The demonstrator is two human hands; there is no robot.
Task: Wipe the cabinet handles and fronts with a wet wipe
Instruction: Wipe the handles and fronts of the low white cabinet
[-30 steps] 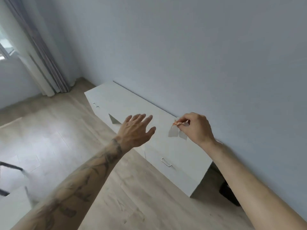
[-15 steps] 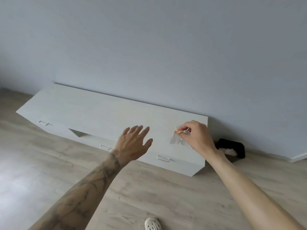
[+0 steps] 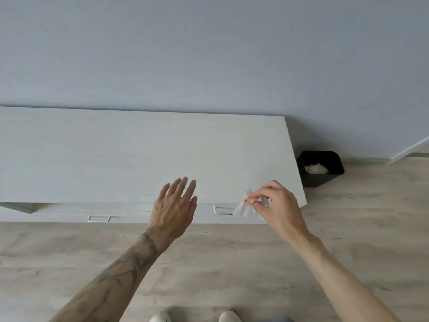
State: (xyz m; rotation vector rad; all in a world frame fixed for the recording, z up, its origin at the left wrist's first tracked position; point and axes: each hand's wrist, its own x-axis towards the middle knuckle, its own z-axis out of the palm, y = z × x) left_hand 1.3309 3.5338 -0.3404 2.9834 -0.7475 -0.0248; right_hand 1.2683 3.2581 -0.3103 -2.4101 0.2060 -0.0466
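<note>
Crumpled wipe [image 3: 243,209] now nearer wire handle [image 3: 223,210]

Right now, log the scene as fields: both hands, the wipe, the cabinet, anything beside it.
left hand: open, holds nothing
right hand: pinches the wet wipe
wet wipe: white, crumpled, in front of the right handle
left handle: bare, untouched
cabinet: low, white, against the wall
bin: black, on the floor past the cabinet's right end, something pale inside

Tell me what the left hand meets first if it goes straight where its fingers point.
Likely the cabinet top, since the open left hand points forward over it; depth is unclear, so it could pass above to the wall.
</note>
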